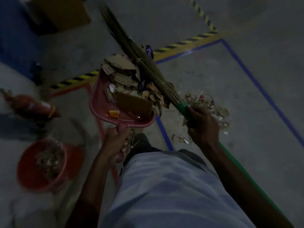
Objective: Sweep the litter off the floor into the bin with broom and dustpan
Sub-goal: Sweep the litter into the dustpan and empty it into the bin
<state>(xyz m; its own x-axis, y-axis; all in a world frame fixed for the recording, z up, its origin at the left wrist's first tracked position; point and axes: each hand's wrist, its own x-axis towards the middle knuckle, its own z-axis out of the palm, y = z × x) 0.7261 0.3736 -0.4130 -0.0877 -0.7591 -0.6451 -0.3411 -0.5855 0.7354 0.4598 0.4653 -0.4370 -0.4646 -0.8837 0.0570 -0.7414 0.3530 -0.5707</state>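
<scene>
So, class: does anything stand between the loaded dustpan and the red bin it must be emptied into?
Nothing visible does. The dustpan is held up left of the leg, and only bare floor lies between it and the bin at lower left.

L hand [116, 142] grips loaded dustpan [105, 111], R hand [203, 127] broom [141, 60]

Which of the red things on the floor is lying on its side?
The fire extinguisher at left lies on its side; the red bin stands upright.
</scene>
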